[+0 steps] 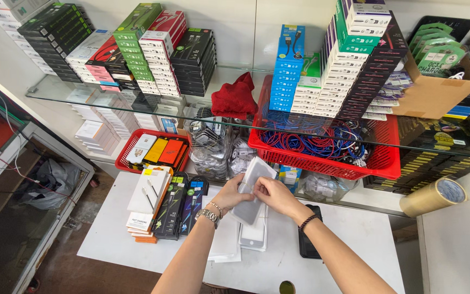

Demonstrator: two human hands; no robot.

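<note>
Centrally, view: a head camera looks down on a white counter [110, 239] under a glass shelf [110, 100] stacked with boxed accessories
Left hand [234, 191]: fingers closed round the lower left edge of a clear plastic sleeve [252, 188], with bracelets at the wrist
Right hand [274, 193]: thumb and fingertips pinched together on the sleeve's right edge, a dark bead band at the wrist
Position of the sleeve: lifted off the counter and tilted, its upper corner toward the red basket [322, 158] of coiled cables, directly above a white phone [254, 234] lying flat on white sheets
Beside the hands: a dark phone [307, 242] face down just right of the white one; a pile of slim boxes [159, 204] to the left; a second, smaller red tray [153, 149] behind that pile
Further off: a red cloth [235, 97] on the glass shelf; a roll of brown tape [433, 196] at the right
Step in hand, as judged: the sleeve appears to be held at its mouth by both hands, being parted or peeled; what it contains cannot be told
Next move calls for: a steady hold by the left hand while the right draws one layer away, keeping the thin plastic from creasing
</note>
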